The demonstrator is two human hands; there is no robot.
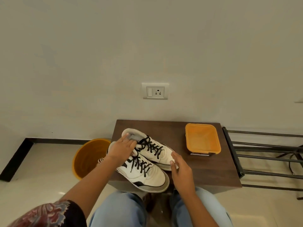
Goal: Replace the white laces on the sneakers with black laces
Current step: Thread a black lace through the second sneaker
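Two white sneakers lie side by side on a small brown table (213, 174), toes pointing toward me and to the right. The far sneaker (161, 154) and the near sneaker (150, 177) both carry black laces (151, 147). My left hand (122, 149) rests across the heel openings of both shoes, fingers fairly straight and reaching into the collars. With its fingers straight, my right hand (181, 172) touches the toe of the far sneaker. No white lace shows on either shoe.
An orange-lidded container (202, 138) stands at the table's back right. An orange bucket (88, 158) sits on the floor left of the table. A black metal rack (262, 154) is to the right. A wall socket (155, 91) is behind. My knees are under the table's front edge.
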